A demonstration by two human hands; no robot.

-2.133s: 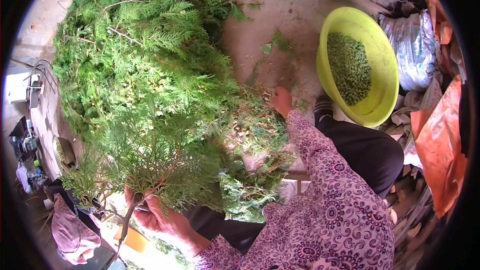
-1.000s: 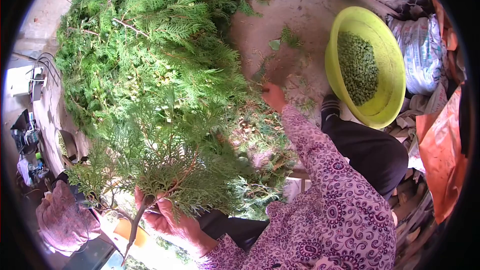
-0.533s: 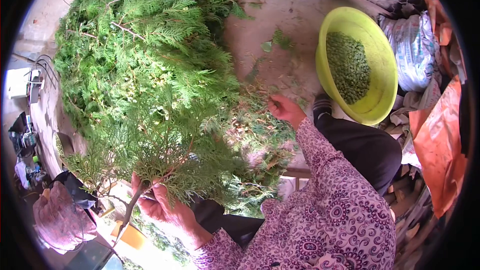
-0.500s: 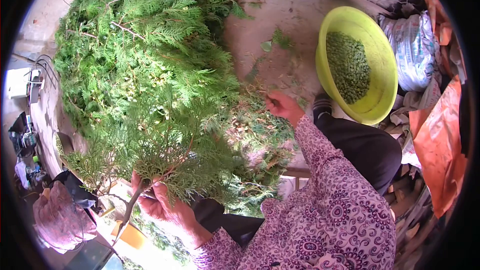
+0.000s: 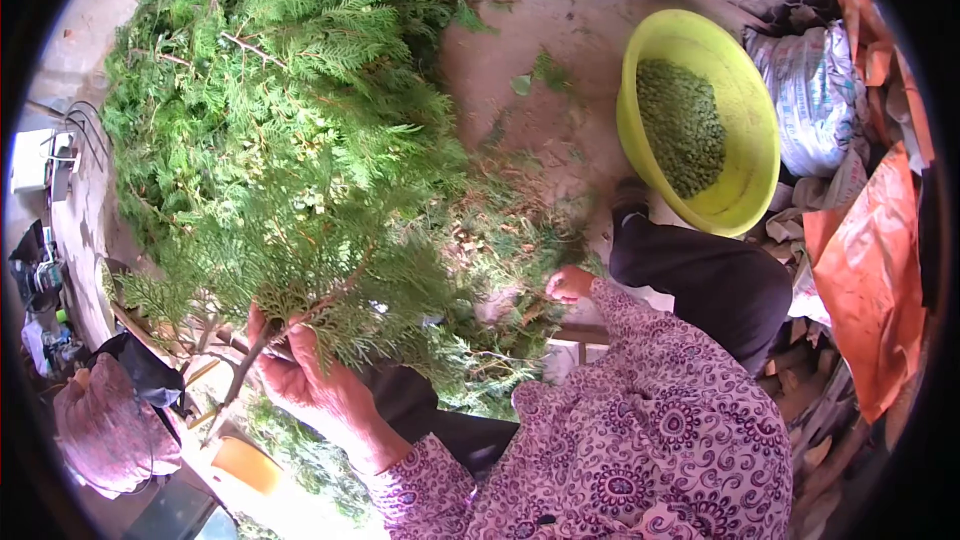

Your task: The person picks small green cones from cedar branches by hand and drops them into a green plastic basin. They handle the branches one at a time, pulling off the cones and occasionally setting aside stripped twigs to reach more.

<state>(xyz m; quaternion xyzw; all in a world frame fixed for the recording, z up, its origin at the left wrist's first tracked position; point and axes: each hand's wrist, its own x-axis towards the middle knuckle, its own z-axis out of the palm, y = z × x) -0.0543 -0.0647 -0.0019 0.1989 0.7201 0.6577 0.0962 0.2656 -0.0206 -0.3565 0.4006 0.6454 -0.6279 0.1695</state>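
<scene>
My left hand (image 5: 320,385) is closed around the woody stem of a leafy arborvitae branch (image 5: 335,295), whose flat green sprays fan out above my lap. My right hand (image 5: 572,284) is off to the right of the branch, over the litter-covered ground, with its fingers curled together. Whatever may be in those fingers is too small to make out. Beyond my right knee a tilted yellow-green basin (image 5: 757,155) contains many small green cones (image 5: 682,130).
A large heap of cut evergreen branches (image 5: 280,90) fills the upper left. Leaf scraps (image 5: 515,230) litter the ground in front of me. White sacks (image 5: 815,105) and an orange sheet (image 5: 868,285) lie at right. An orange container (image 5: 245,465) and a pink-clad person's sleeve (image 5: 115,430) appear lower left.
My right hand has drawn back toward my body, away from the heap. The left hand keeps its hold on the branch, and the view has shifted slightly.
</scene>
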